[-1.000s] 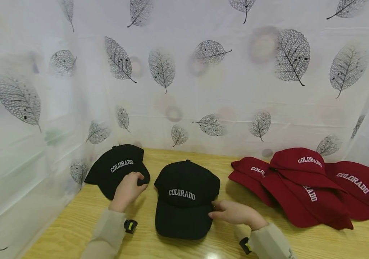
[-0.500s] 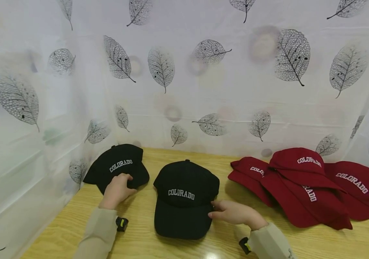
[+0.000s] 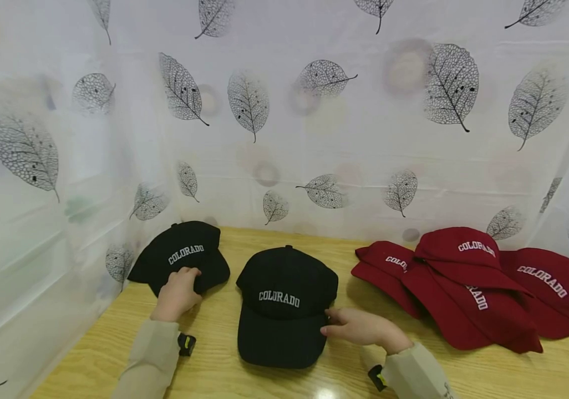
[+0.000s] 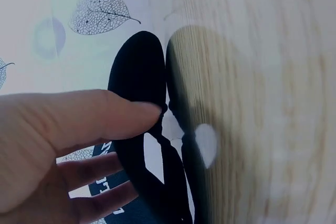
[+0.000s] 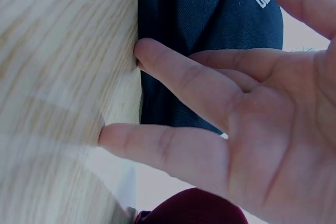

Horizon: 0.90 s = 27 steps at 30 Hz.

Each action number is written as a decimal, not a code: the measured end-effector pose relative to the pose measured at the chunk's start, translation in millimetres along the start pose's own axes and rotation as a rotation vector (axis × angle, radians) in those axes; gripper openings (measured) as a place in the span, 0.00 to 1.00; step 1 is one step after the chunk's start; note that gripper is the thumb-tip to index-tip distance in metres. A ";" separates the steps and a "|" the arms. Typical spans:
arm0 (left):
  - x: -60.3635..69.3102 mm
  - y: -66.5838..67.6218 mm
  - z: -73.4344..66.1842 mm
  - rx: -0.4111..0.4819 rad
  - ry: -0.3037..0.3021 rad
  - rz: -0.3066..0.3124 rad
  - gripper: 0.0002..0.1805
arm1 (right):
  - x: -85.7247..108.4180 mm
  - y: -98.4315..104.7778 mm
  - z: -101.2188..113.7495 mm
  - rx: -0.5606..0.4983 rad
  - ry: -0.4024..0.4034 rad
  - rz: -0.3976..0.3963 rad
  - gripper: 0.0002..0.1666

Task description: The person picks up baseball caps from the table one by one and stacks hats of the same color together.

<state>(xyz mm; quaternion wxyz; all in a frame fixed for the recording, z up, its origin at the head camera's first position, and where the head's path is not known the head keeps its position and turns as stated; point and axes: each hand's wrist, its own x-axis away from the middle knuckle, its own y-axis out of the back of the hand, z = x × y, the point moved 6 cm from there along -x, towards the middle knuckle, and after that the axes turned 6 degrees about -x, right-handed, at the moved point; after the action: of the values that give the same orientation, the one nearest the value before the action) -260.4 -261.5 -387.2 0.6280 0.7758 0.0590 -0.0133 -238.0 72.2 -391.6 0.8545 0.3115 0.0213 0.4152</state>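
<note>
Two black caps lettered COLORADO sit on the wooden table in the head view. The left cap [image 3: 179,255] lies at an angle, and my left hand [image 3: 177,293] is at its front edge. In the left wrist view its thumb [image 4: 121,119] lies on one side of the black fabric and the fingers on the other, pinching it. The middle cap [image 3: 284,299] faces me with its brim forward. My right hand [image 3: 361,330] touches that cap's right side. In the right wrist view its fingers [image 5: 184,77] are mostly straight, with fingertips by the cap and the tabletop.
Several dark red caps [image 3: 464,244] lie overlapping on the table's right side. White leaf-print sheets [image 3: 289,138] hang behind and at the sides. The wooden table [image 3: 214,382] extends under everything.
My left hand has shifted left and slightly down along the left cap's front, its spread fingers closing onto the cap. The right hand and the middle cap stay in place.
</note>
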 end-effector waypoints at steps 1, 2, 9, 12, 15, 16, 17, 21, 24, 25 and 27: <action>0.0 0.0 0.0 -0.003 -0.001 0.000 0.26 | 0.1 0.0 0.1 0.000 0.000 0.000 0.33; -0.1 0.0 -0.1 -0.005 -0.002 0.000 0.25 | 0.1 0.0 0.2 0.001 0.000 0.001 0.33; 1.1 9.4 -6.3 -0.006 -0.032 -0.058 0.21 | 0.0 0.1 -0.7 0.004 -0.005 0.000 0.33; 2.1 16.8 -10.8 0.004 -0.048 -0.113 0.20 | -0.1 -0.1 -1.3 0.005 -0.005 0.000 0.33; 3.6 25.2 -15.2 0.010 -0.067 -0.191 0.18 | -0.3 -0.2 -1.4 0.000 -0.003 0.001 0.33; 3.9 28.0 -16.6 0.008 -0.075 -0.223 0.17 | -0.3 -0.3 -1.4 0.000 -0.003 0.000 0.33; 4.3 30.6 -17.8 0.007 -0.082 -0.256 0.17 | -0.4 -0.3 -1.4 -0.001 -0.003 0.000 0.33; 5.9 39.1 -20.1 0.026 -0.101 -0.384 0.13 | -0.7 -0.3 -1.5 0.002 -0.005 -0.002 0.33; 8.5 44.8 -21.1 0.067 -0.113 -0.464 0.11 | -0.6 -0.4 -1.4 0.007 -0.001 -0.001 0.33; 9.4 46.7 -21.7 0.078 -0.119 -0.486 0.11 | -0.5 -0.4 -1.3 0.009 0.000 -0.002 0.33; 11.4 50.7 -23.2 0.109 -0.128 -0.523 0.10 | -0.3 -0.2 -1.0 0.010 0.002 -0.002 0.33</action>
<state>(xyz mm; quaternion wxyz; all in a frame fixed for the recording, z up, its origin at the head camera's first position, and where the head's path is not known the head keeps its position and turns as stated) -244.8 -248.3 -334.0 0.5632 0.7644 0.2167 -0.2270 -238.3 72.4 -392.6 0.8535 0.3151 0.0246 0.4144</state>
